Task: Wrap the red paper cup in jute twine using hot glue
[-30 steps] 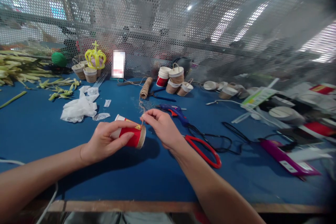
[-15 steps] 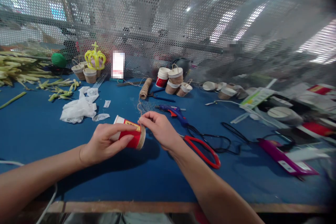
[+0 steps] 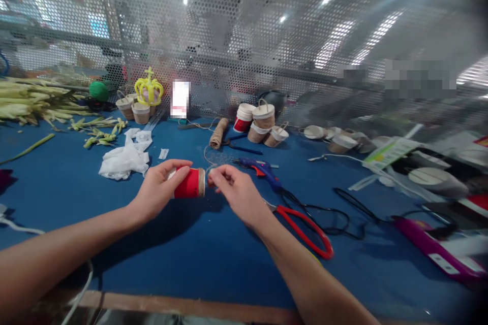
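My left hand (image 3: pixel 158 188) is closed around a red paper cup (image 3: pixel 188 184), which lies on its side in the air over the blue table. Twine (image 3: pixel 202 183) is wound in a band around the cup's right end. Just past that end, my right hand (image 3: pixel 232 185) pinches the loose twine, fingers together. The strand runs back toward a spool of twine (image 3: pixel 218 133) lying behind the hands. To the right of my right hand rests a blue glue gun (image 3: pixel 261 170). Red-handled scissors (image 3: pixel 305 231) lie beside my right forearm, partly hidden by it.
Small twine-wrapped cups (image 3: pixel 264 116) stand at the back, near pliers (image 3: pixel 242 147). Crumpled white tissue (image 3: pixel 124 160) lies left, with a yellow crown (image 3: pixel 149 89) behind it. A purple packet (image 3: pixel 438 254) and cords lie right. A perforated metal screen (image 3: pixel 229 25) closes the back.
The cup has turned in my left hand, so its yellow label no longer shows. My right hand has moved slightly away from the cup's end. The camera view has shifted a little left.
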`<state>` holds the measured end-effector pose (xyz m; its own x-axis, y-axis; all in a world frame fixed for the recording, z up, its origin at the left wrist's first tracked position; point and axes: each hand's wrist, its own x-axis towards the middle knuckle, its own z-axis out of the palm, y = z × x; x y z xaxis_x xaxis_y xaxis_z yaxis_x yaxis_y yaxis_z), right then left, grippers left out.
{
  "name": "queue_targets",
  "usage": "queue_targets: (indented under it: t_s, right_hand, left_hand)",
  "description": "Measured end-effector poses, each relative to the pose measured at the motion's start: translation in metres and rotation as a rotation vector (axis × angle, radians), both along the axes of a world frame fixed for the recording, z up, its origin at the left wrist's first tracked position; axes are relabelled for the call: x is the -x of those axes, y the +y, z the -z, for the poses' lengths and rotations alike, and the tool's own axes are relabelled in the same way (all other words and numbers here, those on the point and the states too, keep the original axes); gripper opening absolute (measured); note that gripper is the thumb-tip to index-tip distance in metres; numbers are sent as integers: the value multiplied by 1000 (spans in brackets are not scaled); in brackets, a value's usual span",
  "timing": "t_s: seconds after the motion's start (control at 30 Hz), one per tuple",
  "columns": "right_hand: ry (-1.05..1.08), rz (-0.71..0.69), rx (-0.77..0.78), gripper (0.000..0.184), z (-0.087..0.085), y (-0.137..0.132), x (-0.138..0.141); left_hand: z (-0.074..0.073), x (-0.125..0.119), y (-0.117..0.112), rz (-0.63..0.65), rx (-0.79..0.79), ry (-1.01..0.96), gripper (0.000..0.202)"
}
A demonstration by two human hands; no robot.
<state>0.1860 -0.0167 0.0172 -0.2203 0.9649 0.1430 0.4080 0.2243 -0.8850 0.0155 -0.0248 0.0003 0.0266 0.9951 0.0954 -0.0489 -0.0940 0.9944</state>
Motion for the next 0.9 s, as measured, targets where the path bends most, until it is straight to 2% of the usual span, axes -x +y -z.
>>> queue_targets:
  t_s: [0.13,0.3,0.37,0.43,0.5,0.6,0.7,0.9]
  right_hand:
    - [35,-90,44,12,-7,-11,6]
    - [119,-23,78,7,-6,-10,8]
    - [309,46,120,11,-6,-7,6]
    - [608,63,244,16,-8,-4,3]
    - [880,-6,413,17,-12,-2,0]
    - [1083,-133,598,15,-18,-1,-4]
    - [1151,-186,659,16,-20,-2,-4]
    - [1152,-198,651,22,-18,-2,-4]
  left_hand:
    - [3,-1,3,34,71,-117,32]
    - [4,0,3,43,55,-87,32]
    - [4,1,2,33,-16,-20,31]
    - [3,1,-1,13,-128,86,28]
    - [3,2,-4,8,-228,197,27]
    - [5,3,-6,29,-286,304,26]
    - [8,3,-5,37,-293,353,26]
    - [10,2,-3,58,-327,392,24]
